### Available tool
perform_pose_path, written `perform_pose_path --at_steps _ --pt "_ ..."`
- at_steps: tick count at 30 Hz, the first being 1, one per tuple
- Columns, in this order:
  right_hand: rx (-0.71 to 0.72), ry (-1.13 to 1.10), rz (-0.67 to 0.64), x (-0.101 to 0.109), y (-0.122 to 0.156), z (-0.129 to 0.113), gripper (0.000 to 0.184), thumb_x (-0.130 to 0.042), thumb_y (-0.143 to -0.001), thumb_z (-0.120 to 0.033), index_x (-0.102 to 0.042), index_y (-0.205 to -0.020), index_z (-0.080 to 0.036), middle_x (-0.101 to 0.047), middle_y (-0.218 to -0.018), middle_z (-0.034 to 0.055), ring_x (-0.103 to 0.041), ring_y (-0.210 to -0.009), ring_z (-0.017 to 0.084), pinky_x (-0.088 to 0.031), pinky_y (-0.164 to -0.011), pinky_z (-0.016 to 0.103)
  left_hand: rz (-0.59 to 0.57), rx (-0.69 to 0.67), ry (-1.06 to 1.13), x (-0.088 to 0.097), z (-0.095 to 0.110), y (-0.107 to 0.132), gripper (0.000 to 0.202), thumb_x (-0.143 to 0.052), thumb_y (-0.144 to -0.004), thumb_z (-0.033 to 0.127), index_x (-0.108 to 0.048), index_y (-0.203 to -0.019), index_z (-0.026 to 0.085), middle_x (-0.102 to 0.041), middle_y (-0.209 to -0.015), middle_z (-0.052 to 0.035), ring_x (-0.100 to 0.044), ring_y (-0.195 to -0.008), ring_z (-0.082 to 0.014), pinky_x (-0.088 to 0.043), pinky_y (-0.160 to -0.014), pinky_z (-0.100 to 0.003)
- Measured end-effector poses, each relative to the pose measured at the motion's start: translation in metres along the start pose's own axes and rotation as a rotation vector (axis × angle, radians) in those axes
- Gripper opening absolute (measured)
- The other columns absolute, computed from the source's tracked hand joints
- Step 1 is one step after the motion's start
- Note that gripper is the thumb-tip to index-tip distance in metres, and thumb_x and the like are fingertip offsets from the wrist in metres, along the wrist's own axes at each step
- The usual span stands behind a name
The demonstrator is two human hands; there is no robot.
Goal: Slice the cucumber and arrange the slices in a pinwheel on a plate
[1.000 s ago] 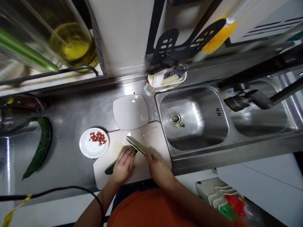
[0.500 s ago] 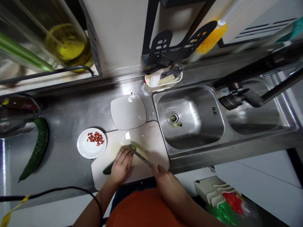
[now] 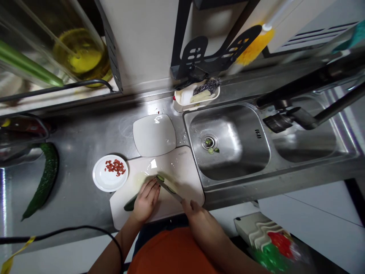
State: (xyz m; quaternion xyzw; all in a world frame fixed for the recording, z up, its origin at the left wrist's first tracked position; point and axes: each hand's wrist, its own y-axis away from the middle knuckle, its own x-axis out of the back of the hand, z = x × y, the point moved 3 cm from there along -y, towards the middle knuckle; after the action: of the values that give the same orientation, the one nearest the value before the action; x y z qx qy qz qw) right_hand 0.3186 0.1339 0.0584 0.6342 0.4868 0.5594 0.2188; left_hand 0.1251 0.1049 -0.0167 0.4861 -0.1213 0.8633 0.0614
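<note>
A length of dark green cucumber (image 3: 130, 204) lies on the white cutting board (image 3: 186, 167), mostly covered by my left hand (image 3: 146, 201). The fingers of that hand are closed over it and hold it down. My right hand (image 3: 199, 217) grips the handle of a knife (image 3: 172, 192); its blade slants toward my left fingertips at the cut end. A cut cucumber slice (image 3: 160, 178) sits by the blade tip. Behind the board, overlapping its far edge, is a squarish white plate (image 3: 154, 135). A round white dish (image 3: 101, 173) with small red pieces (image 3: 115, 167) stands at the left.
A whole cucumber (image 3: 45, 182) lies on the steel counter at the left. To the right is a sink (image 3: 236, 167) with cucumber scraps (image 3: 212, 150) by its drain. A sponge holder (image 3: 196, 104) stands behind; a black faucet (image 3: 279, 121) reaches over the right basin.
</note>
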Motion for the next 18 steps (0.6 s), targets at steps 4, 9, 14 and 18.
perform_pose_path --at_steps 4,9,14,18 --pt "0.008 -0.014 -0.001 0.001 -0.001 0.000 0.050 -0.027 -0.081 0.005 -0.049 -0.119 -0.021 -0.062 -0.100 0.0092 -0.065 -0.078 0.018 -0.040 -0.060 0.025 -0.004 -0.003 -0.006 0.000 0.000 0.000 0.033 -0.052 -0.087 0.012 -0.057 -0.120 0.016 -0.066 -0.113 -0.0101 -0.058 -0.114 -0.0232 -0.049 -0.100 -0.045" --pt "0.012 -0.013 0.021 0.005 -0.001 -0.002 0.050 -0.026 -0.081 0.005 -0.050 -0.116 -0.022 -0.062 -0.097 0.0080 -0.065 -0.075 0.017 -0.039 -0.057 0.024 0.004 -0.010 -0.013 0.001 0.000 -0.001 0.031 -0.053 -0.086 0.011 -0.058 -0.117 0.015 -0.067 -0.109 -0.0094 -0.059 -0.112 -0.0227 -0.049 -0.100 -0.044" --pt "-0.003 -0.016 -0.010 0.012 -0.003 -0.006 0.046 -0.026 -0.084 0.003 -0.051 -0.114 -0.021 -0.062 -0.097 0.0093 -0.066 -0.077 0.018 -0.040 -0.059 0.024 0.018 -0.017 -0.019 0.000 -0.001 0.000 0.031 -0.052 -0.087 0.012 -0.058 -0.118 0.015 -0.067 -0.110 -0.0101 -0.060 -0.112 -0.0233 -0.050 -0.098 -0.045" --pt "0.002 -0.015 0.001 0.012 -0.006 -0.005 0.043 -0.027 -0.085 0.001 -0.052 -0.113 -0.021 -0.063 -0.095 0.0090 -0.066 -0.077 0.018 -0.040 -0.060 0.024 0.020 -0.014 -0.018 0.000 -0.001 0.001 0.032 -0.053 -0.087 0.012 -0.058 -0.118 0.015 -0.068 -0.109 -0.0098 -0.060 -0.112 -0.0232 -0.050 -0.098 -0.045"
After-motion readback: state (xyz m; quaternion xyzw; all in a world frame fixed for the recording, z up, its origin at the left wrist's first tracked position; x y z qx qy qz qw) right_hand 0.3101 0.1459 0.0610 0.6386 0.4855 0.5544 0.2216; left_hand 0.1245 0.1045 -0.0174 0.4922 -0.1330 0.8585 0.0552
